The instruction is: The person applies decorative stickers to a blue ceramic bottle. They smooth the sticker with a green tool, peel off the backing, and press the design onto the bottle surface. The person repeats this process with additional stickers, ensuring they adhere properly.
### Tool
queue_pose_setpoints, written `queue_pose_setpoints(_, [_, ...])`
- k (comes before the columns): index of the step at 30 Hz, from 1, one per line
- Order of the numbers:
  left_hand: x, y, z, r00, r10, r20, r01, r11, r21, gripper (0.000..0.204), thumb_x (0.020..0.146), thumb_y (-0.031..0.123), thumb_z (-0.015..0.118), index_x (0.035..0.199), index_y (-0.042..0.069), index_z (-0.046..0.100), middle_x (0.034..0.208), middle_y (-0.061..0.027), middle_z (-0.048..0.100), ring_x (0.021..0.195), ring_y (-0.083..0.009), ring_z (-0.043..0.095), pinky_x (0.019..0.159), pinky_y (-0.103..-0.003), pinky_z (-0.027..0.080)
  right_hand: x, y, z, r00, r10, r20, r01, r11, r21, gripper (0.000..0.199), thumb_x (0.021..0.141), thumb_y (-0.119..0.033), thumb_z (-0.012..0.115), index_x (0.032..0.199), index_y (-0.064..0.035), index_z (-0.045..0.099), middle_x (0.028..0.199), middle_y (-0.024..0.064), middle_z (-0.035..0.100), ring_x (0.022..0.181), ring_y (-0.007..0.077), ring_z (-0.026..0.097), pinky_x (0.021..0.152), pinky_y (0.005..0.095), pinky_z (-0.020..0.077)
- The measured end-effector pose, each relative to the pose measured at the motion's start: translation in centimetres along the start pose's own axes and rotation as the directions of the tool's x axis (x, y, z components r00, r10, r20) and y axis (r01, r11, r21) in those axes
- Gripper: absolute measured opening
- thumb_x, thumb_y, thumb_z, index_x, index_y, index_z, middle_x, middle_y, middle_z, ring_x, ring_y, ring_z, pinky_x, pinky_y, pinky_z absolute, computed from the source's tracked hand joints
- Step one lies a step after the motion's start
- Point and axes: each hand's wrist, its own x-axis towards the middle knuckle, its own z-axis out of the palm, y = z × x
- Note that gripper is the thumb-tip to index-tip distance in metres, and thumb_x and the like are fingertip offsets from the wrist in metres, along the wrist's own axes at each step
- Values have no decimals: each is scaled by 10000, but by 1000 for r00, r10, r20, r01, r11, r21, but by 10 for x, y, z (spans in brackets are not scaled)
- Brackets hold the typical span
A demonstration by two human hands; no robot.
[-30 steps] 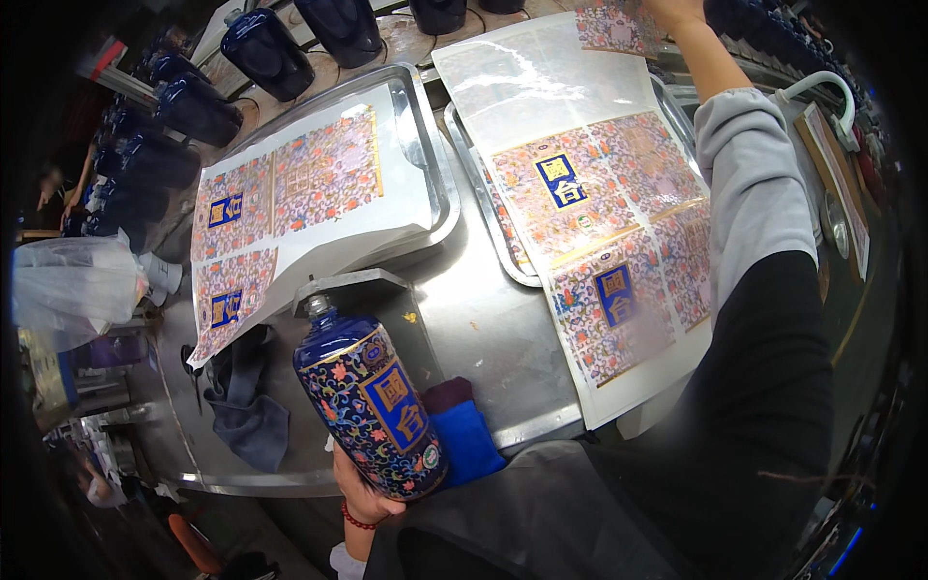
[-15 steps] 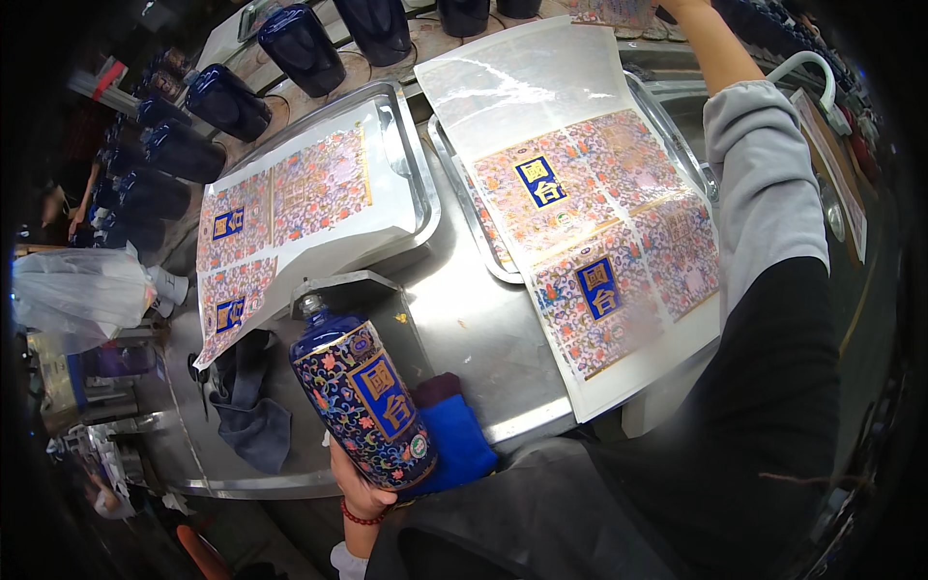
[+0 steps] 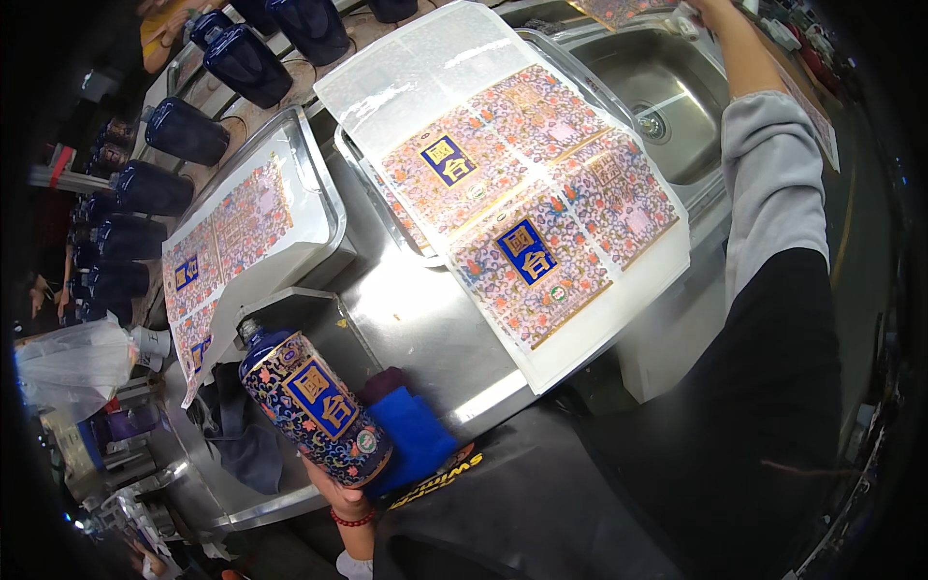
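A dark blue bottle [image 3: 311,411] with a colourful floral wrap and a blue-and-gold label leans to the left at lower left. My left hand [image 3: 338,493], a red bead bracelet at its wrist, is closed around the bottle's base. My right arm stretches to the far right, where my right hand [image 3: 713,12] is cut by the top edge beside the sink [image 3: 677,106]. A small whitish thing [image 3: 684,21] and a patterned sheet [image 3: 623,10] lie by that hand; whether it grips either is hidden. Large sheets of floral decals [image 3: 532,193] rest over a metal tray between my arms.
More floral sheets [image 3: 232,227] lie on a second metal tray [image 3: 333,208] at left. Plain dark blue bottles [image 3: 184,130] line the far left side. Blue cloth [image 3: 411,435] and dark grey cloth [image 3: 246,445] flank the bottle. Another person's hand [image 3: 174,27] shows at the top left.
The view has swung right, so the sheets and bottle appear further left and the sink shows more. My left hand still holds the bottle; my right hand remains at the far right.
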Motion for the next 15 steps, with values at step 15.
queue_pose_setpoints(15, [12, 15, 10, 992, 85, 93, -65, 979, -194, 1267, 720, 786, 723, 1544, -44, 238, 1504, -205, 413, 1339, -345, 499, 1107, -466, 432, -70, 216, 156, 972, 70, 224, 53, 865, -500, 471, 862, -473, 621, 965, -36, 766, 994, 205, 740, 950, 367, 706, 883, 455, 520])
